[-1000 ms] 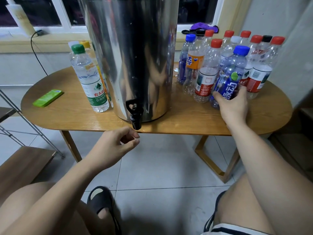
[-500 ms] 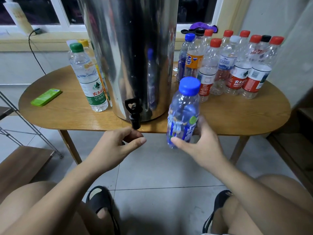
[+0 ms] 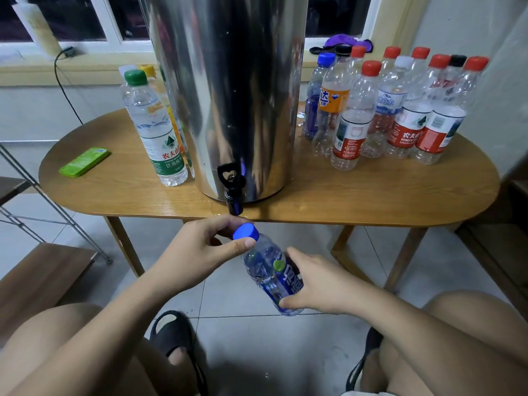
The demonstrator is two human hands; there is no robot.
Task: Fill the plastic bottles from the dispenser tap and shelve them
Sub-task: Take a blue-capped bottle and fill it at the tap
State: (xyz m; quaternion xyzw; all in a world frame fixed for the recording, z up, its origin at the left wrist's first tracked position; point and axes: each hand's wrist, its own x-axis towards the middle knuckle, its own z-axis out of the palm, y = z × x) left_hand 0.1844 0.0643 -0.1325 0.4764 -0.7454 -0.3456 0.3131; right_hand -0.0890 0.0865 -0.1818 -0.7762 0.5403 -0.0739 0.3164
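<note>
Left hand (image 3: 197,250) pinching cap (image 3: 245,232), right hand (image 3: 314,284) gripping bottle (image 3: 267,271)

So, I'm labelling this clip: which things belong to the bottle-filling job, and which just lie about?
Part of the job: blue-capped clear plastic bottle, gripped by the right hand, left hand pinching its cap; shiny steel dispenser; its black tap; red-capped empty bottles.
Lying about: flat green case; purple cloth; black cable.

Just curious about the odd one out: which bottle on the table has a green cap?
The tall bottle standing left of the steel dispenser; the other caps are red, blue, black, white or yellow.
</note>
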